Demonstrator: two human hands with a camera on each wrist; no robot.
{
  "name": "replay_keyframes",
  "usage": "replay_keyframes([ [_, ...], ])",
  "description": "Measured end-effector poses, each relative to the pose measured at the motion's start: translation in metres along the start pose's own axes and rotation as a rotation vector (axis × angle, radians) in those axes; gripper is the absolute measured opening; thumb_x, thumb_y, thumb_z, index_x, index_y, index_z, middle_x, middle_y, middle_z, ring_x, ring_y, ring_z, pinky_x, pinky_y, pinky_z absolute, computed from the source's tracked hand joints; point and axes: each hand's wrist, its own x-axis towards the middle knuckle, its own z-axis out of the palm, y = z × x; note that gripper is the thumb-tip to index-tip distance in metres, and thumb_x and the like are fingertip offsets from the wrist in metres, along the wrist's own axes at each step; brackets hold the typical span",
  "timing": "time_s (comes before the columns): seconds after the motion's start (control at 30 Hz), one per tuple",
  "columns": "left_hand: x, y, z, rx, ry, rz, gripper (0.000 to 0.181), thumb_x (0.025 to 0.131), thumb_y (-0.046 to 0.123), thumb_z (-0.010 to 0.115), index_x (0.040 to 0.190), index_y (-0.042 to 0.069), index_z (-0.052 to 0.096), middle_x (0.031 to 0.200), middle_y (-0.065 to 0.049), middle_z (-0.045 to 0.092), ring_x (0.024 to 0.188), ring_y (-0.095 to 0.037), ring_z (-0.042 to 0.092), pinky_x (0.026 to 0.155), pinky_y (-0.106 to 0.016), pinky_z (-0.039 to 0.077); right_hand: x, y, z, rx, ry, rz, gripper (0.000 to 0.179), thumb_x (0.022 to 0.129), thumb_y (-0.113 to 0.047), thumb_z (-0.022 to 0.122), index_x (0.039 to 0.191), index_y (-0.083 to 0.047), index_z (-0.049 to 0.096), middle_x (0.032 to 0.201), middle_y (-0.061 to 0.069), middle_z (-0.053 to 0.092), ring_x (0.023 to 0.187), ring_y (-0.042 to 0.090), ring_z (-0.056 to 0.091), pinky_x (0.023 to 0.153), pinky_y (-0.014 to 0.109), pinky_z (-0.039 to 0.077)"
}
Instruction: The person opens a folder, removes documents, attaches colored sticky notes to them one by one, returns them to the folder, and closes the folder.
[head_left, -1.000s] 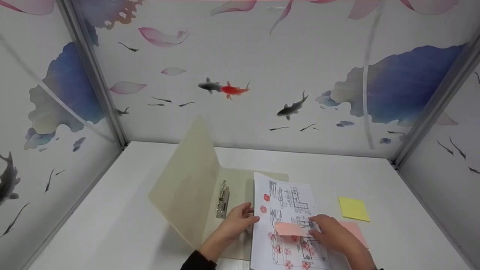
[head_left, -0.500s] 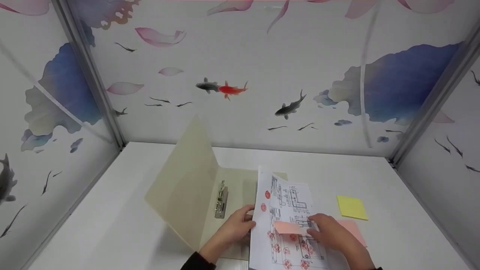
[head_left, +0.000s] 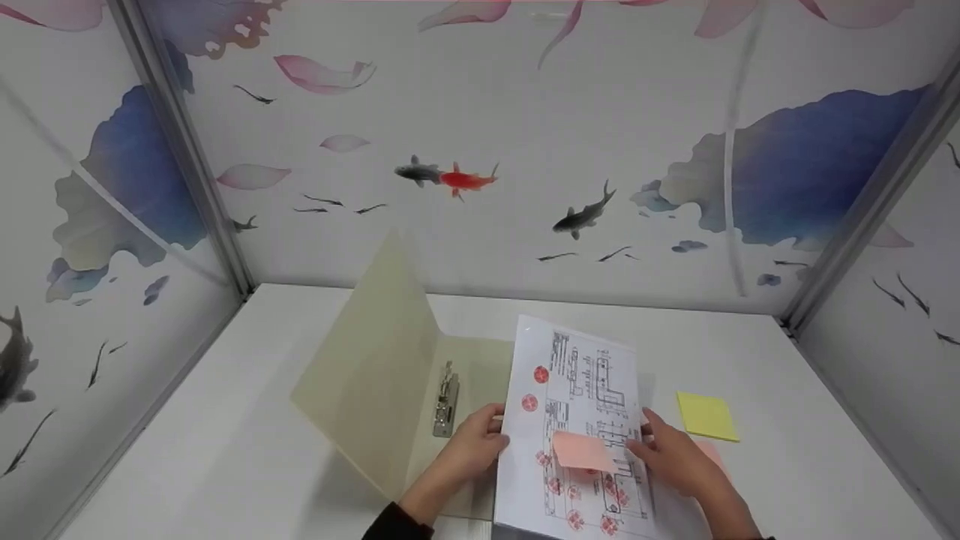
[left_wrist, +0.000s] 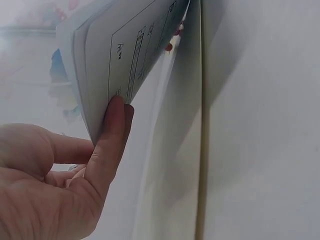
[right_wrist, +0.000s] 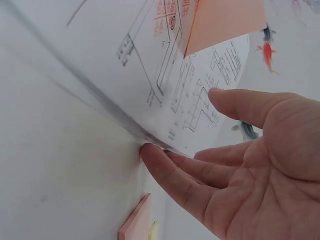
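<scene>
A stack of printed drawing sheets (head_left: 585, 390) with red stamps is raised at a tilt beside an open folder. A pink sticky note (head_left: 583, 451) sticks up from its top sheet. My left hand (head_left: 474, 448) pinches the stack's left edge; in the left wrist view its thumb and fingers (left_wrist: 116, 117) are on opposite sides of the sheets. At the right edge is my right hand (head_left: 679, 454), with fairly straight fingers (right_wrist: 172, 175) touching the edge from below in the right wrist view. Its thumb extends over the top sheet; whether it presses there is unclear.
The cream folder (head_left: 375, 360) has its left cover standing up and a metal clip (head_left: 445, 405) on its inside. A yellow sticky-note pad (head_left: 707, 416) lies to the right, with a pink pad (right_wrist: 136, 220) partly hidden by the right hand. Painted walls surround the white table (head_left: 247, 375).
The stack has risen and tilted, its far edge coming up over the folder's right part. My right hand has shifted slightly right, from on top of the sheets to their right edge.
</scene>
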Motion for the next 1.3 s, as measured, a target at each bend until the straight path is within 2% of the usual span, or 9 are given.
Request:
replay_keyframes([
  [0.13, 0.000, 0.002, -0.003, -0.047, 0.014, 0.023, 0.039, 0.092, 0.000, 0.049, 0.131, 0.000, 0.045, 0.118, -0.021, 0.062, 0.104, -0.028, 0.063, 0.085, -0.039, 0.054, -0.001, 0.003, -0.003, 0.155, -0.018, 0.037, 0.077, 0.092, -0.040, 0.057, 0.147, 0.000, 0.020, 0.133, 0.026, 0.048, 0.110, 0.033, 0.058, 0.085, 0.044, 0.053],
  [0.3, 0.000, 0.006, -0.011, -0.086, 0.033, 0.006, 0.040, 0.093, 0.002, 0.049, 0.133, 0.001, 0.043, 0.118, -0.021, 0.061, 0.101, -0.027, 0.064, 0.080, -0.037, 0.055, 0.001, 0.004, -0.004, 0.412, -0.052, 0.059, 0.058, 0.092, -0.026, 0.059, 0.140, -0.006, 0.034, 0.118, 0.015, 0.061, 0.091, 0.021, 0.065, 0.077, 0.039, 0.055],
  [0.4, 0.000, 0.008, -0.016, -0.088, 0.047, 0.000, 0.041, 0.094, 0.005, 0.049, 0.134, 0.000, 0.042, 0.119, -0.020, 0.060, 0.099, -0.025, 0.063, 0.077, -0.036, 0.055, 0.002, 0.004, -0.005, 0.561, -0.083, 0.031, 0.053, 0.092, -0.018, 0.057, 0.138, -0.004, 0.032, 0.110, 0.010, 0.065, 0.089, 0.022, 0.066, 0.075, 0.037, 0.055],
  [0.53, 0.001, 0.009, -0.021, -0.015, 0.107, -0.002, 0.040, 0.093, 0.012, 0.055, 0.131, 0.001, 0.048, 0.116, -0.016, 0.062, 0.096, -0.021, 0.064, 0.076, -0.035, 0.055, 0.002, 0.000, -0.008, 0.676, -0.118, -0.037, 0.053, 0.093, -0.013, 0.056, 0.137, -0.002, 0.029, 0.109, 0.010, 0.066, 0.090, 0.023, 0.067, 0.075, 0.036, 0.056],
  [0.67, 0.001, 0.012, -0.029, 0.114, 0.194, 0.036, 0.037, 0.092, 0.016, 0.060, 0.126, 0.003, 0.055, 0.111, -0.013, 0.066, 0.090, -0.020, 0.066, 0.073, -0.033, 0.057, 0.003, -0.003, -0.004, 0.691, -0.104, -0.051, 0.050, 0.093, -0.011, 0.054, 0.136, -0.002, 0.030, 0.108, 0.011, 0.066, 0.090, 0.023, 0.067, 0.075, 0.036, 0.055],
  [0.8, -0.002, 0.017, -0.042, 0.243, 0.300, 0.106, 0.034, 0.092, 0.014, 0.059, 0.125, 0.005, 0.057, 0.106, -0.011, 0.068, 0.085, -0.020, 0.067, 0.068, -0.027, 0.057, 0.005, -0.005, 0.001, 0.689, -0.056, -0.002, 0.045, 0.094, -0.007, 0.052, 0.135, -0.004, 0.034, 0.107, 0.012, 0.065, 0.089, 0.023, 0.066, 0.075, 0.035, 0.055],
  [1.0, -0.004, 0.020, -0.060, 0.494, 0.482, 0.186, 0.028, 0.091, 0.009, 0.059, 0.119, 0.007, 0.061, 0.104, -0.008, 0.070, 0.093, -0.021, 0.066, 0.079, -0.032, 0.056, 0.009, -0.008, 0.010, 0.679, -0.016, 0.060, 0.041, 0.093, -0.003, 0.050, 0.132, -0.007, 0.038, 0.108, 0.012, 0.066, 0.087, 0.022, 0.066, 0.073, 0.034, 0.054],
  [1.13, -0.003, 0.019, -0.066, 0.597, 0.518, 0.175, 0.028, 0.091, 0.004, 0.059, 0.118, 0.006, 0.061, 0.105, -0.009, 0.069, 0.096, -0.022, 0.066, 0.079, -0.034, 0.055, 0.010, -0.011, 0.014, 0.675, -0.021, 0.062, 0.041, 0.093, -0.003, 0.050, 0.132, -0.007, 0.039, 0.107, 0.011, 0.066, 0.086, 0.022, 0.066, 0.073, 0.034, 0.054],
  [1.3, -0.002, 0.014, -0.065, 0.700, 0.496, 0.114, 0.022, 0.090, 0.002, 0.057, 0.112, 0.002, 0.063, 0.097, -0.011, 0.068, 0.085, -0.020, 0.065, 0.069, -0.031, 0.053, 0.014, -0.018, 0.021, 0.678, -0.042, 0.048, 0.041, 0.093, -0.004, 0.050, 0.132, -0.005, 0.038, 0.108, 0.013, 0.066, 0.086, 0.022, 0.066, 0.072, 0.034, 0.054],
])
